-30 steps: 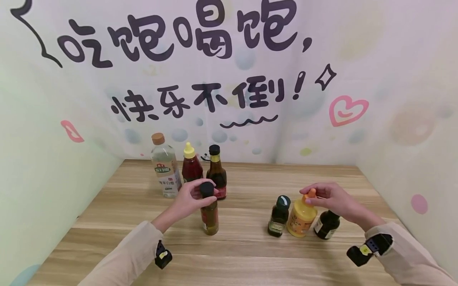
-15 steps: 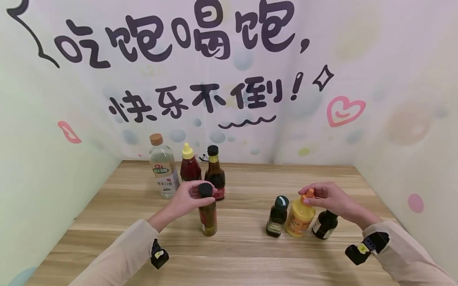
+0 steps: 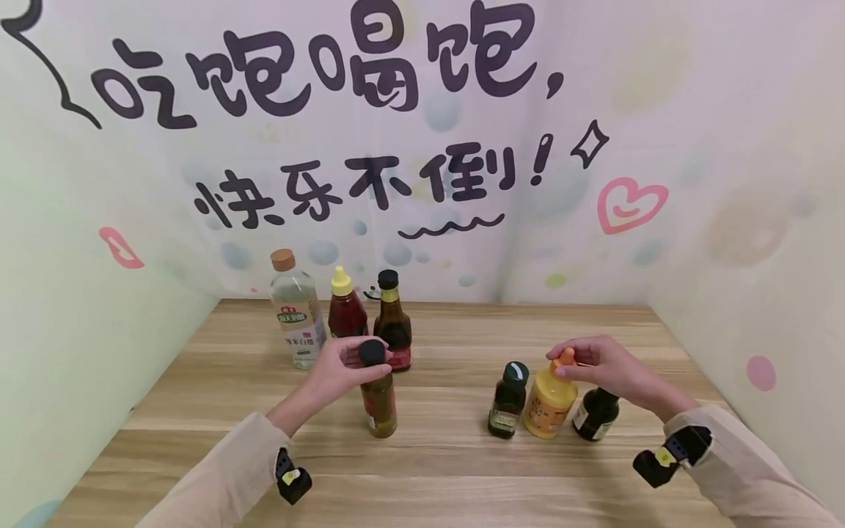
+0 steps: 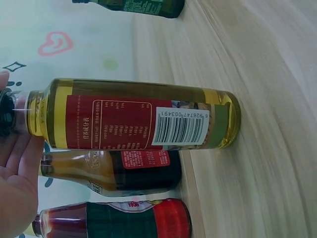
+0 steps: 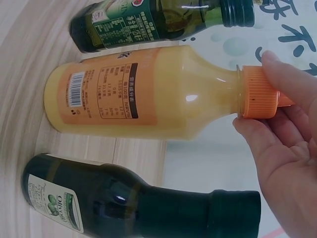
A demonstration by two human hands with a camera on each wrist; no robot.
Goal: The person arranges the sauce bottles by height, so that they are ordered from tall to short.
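My left hand (image 3: 333, 374) grips the black-capped neck of a glass oil bottle (image 3: 379, 403); the left wrist view shows its yellow oil and the red label (image 4: 119, 121) with a barcode. Whether its base touches the table is hard to tell. With thumb and fingers, my right hand (image 3: 610, 370) pinches the orange cap (image 5: 260, 92) of a yellow squeeze bottle (image 3: 549, 403), which is upright on the table. A small green-capped bottle (image 3: 508, 403) stands just left of it. Close on its right is a dark olive oil bottle (image 3: 595, 416), its top hidden by my right hand.
Behind my left hand stand a clear white vinegar bottle (image 3: 297, 323), a red sauce bottle (image 3: 348, 315) with a yellow nozzle, and a dark sauce bottle (image 3: 393, 323). The wooden table (image 3: 449, 455) meets a printed cloth wall (image 3: 422, 249) at the back.
The head view has shifted a little, so everything appears slightly farther left. Both hands keep the same grips, and the bottles hold their places relative to each other.
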